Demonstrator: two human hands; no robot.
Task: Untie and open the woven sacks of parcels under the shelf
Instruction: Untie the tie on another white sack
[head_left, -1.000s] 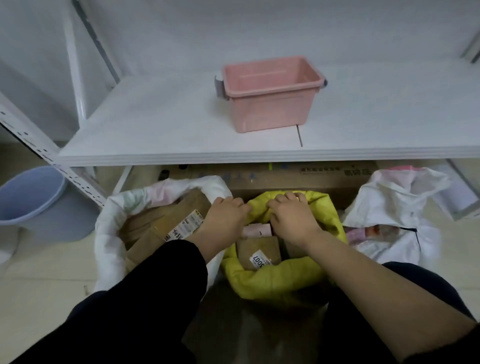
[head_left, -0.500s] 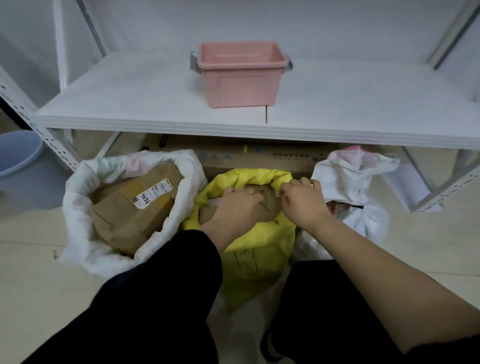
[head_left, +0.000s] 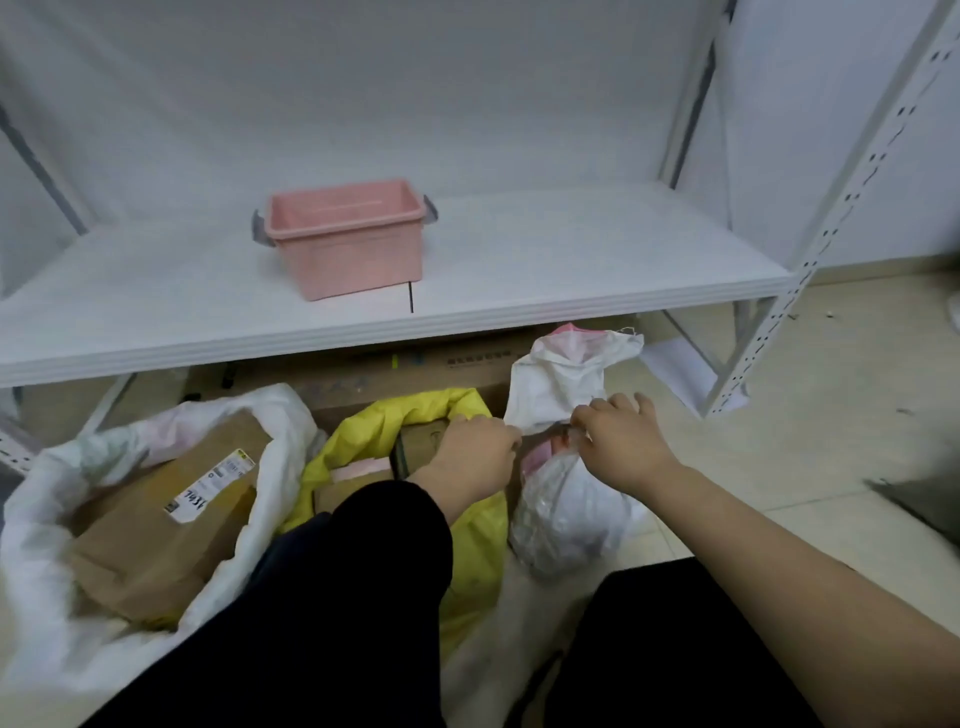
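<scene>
Three woven sacks stand on the floor under the white shelf (head_left: 519, 312). The left white sack (head_left: 47, 519) gapes open around brown parcels (head_left: 156, 530). The yellow sack (head_left: 363, 431) in the middle is open too, with parcels inside. The right white sack (head_left: 566, 514) is still cinched at its neck, its loose top (head_left: 556, 379) standing up. My left hand (head_left: 475, 457) and my right hand (head_left: 621, 441) both pinch at that tied neck, fingers curled on the knot area. The tie itself is hidden between my fingers.
A pink plastic bin (head_left: 345, 239) sits on the shelf board. A flat cardboard box (head_left: 467, 364) lies behind the sacks. The perforated white shelf upright (head_left: 810, 260) stands at the right, with tiled floor beyond. My knees fill the bottom of the view.
Both hands left the yellow sack's rim and moved right onto the tied neck of the right white sack. The camera swung to the right.
</scene>
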